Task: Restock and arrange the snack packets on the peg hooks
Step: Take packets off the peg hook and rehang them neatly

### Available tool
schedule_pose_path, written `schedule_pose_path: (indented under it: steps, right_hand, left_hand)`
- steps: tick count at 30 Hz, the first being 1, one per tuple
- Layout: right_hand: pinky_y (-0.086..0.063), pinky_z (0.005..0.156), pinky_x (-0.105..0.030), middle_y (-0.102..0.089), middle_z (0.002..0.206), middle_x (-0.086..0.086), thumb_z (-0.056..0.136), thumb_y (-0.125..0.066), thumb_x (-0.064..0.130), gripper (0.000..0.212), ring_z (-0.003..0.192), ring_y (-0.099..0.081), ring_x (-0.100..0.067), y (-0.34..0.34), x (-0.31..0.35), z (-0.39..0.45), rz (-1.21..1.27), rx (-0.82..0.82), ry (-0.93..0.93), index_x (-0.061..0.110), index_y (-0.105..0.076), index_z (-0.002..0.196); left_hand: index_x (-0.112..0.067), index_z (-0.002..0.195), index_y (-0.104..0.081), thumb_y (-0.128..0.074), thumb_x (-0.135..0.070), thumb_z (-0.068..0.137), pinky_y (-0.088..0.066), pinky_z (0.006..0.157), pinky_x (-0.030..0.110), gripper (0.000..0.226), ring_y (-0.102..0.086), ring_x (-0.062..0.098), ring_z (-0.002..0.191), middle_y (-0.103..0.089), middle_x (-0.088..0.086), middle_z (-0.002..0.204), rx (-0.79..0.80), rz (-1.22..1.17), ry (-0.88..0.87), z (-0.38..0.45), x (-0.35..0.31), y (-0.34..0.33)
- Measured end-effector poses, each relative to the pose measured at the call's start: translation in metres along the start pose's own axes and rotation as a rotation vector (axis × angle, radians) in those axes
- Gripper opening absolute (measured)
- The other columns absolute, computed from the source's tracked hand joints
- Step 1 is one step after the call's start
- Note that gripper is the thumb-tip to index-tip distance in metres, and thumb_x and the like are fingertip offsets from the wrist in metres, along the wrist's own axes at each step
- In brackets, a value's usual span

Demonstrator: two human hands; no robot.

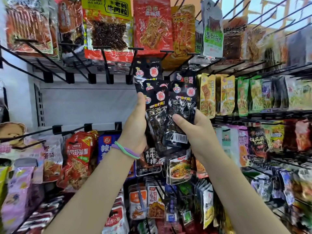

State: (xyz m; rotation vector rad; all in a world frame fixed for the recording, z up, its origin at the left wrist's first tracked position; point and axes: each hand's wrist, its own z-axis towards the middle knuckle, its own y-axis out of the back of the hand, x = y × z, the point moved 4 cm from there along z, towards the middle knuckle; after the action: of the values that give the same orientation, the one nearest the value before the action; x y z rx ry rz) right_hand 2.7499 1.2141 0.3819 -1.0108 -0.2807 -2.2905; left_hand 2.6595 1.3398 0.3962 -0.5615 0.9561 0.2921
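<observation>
Left hand (135, 122): grasps 2 black snack packets (152, 92).
Right hand (190, 127): grasps 1 black packet (181, 112), near yellow packets (207, 95).

Two black packets (167, 105) side by side before empty peg hooks (104, 65), held between left hand (135, 125) and right hand (190, 130).

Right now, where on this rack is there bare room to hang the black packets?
The bare peg hooks left of the held black packets front an open white back panel. Rows above, right and below are packed.
</observation>
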Motion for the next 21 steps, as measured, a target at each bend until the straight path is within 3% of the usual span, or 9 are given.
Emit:
schedule_pose_path:
  steps: [2,4,9,12,14,16,18,21]
  right_hand:
    - [-0.052,0.101,-0.045,-0.074,0.112,0.004,0.093,-0.072,0.023,0.023,0.109,-0.068,-0.018,0.001,-0.001,0.000,0.049,-0.057,-0.017,0.019,-0.066,0.115]
    - [-0.049,0.105,-0.051,-0.073,0.117,0.000,0.091,-0.074,0.027,0.031,0.113,-0.066,-0.022,0.001,-0.004,-0.001,0.090,-0.090,-0.036,0.016,-0.065,0.119]
    - [-0.054,0.098,-0.053,-0.075,0.108,-0.006,0.096,-0.067,0.015,0.012,0.105,-0.071,-0.026,-0.002,-0.010,0.000,0.204,-0.133,-0.071,0.015,-0.066,0.108]
    - [-0.057,0.093,-0.052,-0.076,0.105,-0.005,0.096,-0.068,0.015,0.009,0.102,-0.072,-0.026,-0.006,-0.011,0.002,0.208,-0.136,-0.051,0.018,-0.067,0.104]
    - [-0.061,0.084,-0.043,-0.077,0.101,-0.003,0.095,-0.069,0.015,0.009,0.097,-0.074,-0.022,-0.010,-0.009,0.001,0.190,-0.120,-0.033,0.017,-0.067,0.104]
    - [-0.060,0.080,-0.034,-0.077,0.100,0.001,0.094,-0.070,0.017,0.012,0.095,-0.074,-0.017,-0.011,-0.008,0.000,0.132,-0.111,-0.015,0.015,-0.068,0.106]
    - [-0.061,0.084,-0.042,-0.077,0.100,-0.002,0.093,-0.072,0.020,0.015,0.095,-0.073,-0.021,-0.009,-0.008,0.000,0.096,-0.112,-0.019,0.014,-0.068,0.106]
    - [-0.056,0.086,-0.058,-0.071,0.098,-0.018,0.093,-0.072,0.024,0.023,0.093,-0.068,-0.037,0.004,-0.006,0.004,0.007,-0.212,-0.014,0.004,-0.065,0.100]
  left_hand:
    - [-0.030,0.148,-0.051,-0.059,-0.077,0.084,-0.047,0.110,0.053,0.079,-0.061,0.023,0.129,-0.063,0.001,0.142,0.023,-0.046,0.050,-0.002,0.003,0.001]
    - [-0.022,0.144,-0.055,-0.051,-0.058,0.099,-0.047,0.108,0.054,0.058,-0.065,0.028,0.124,-0.067,0.008,0.135,0.079,-0.125,0.114,-0.009,0.004,-0.001]
    - [-0.005,0.132,-0.065,-0.047,-0.035,0.104,-0.046,0.109,0.050,0.045,-0.065,0.031,0.123,-0.068,0.016,0.131,0.248,-0.279,0.186,-0.018,0.009,-0.002]
    - [-0.008,0.126,-0.069,-0.066,-0.032,0.091,-0.053,0.102,0.049,0.043,-0.070,0.029,0.113,-0.072,0.015,0.124,0.218,-0.166,0.134,-0.017,0.009,-0.002]
    - [-0.010,0.134,-0.062,-0.079,-0.025,0.083,-0.057,0.096,0.051,0.055,-0.071,0.032,0.112,-0.072,0.015,0.123,0.188,-0.044,0.060,-0.012,0.011,0.001]
    - [-0.010,0.137,-0.057,-0.079,-0.019,0.086,-0.059,0.091,0.052,0.057,-0.072,0.032,0.109,-0.073,0.014,0.121,0.138,0.084,-0.021,-0.005,0.012,0.006]
    - [-0.008,0.132,-0.061,-0.075,-0.017,0.092,-0.060,0.089,0.049,0.042,-0.074,0.029,0.104,-0.076,0.011,0.114,0.076,0.153,-0.074,-0.002,0.010,0.010]
    - [-0.011,0.118,-0.066,-0.072,-0.021,0.094,-0.061,0.075,0.031,0.027,-0.076,0.014,0.093,-0.079,0.001,0.098,-0.008,0.203,-0.126,0.000,0.002,0.020]
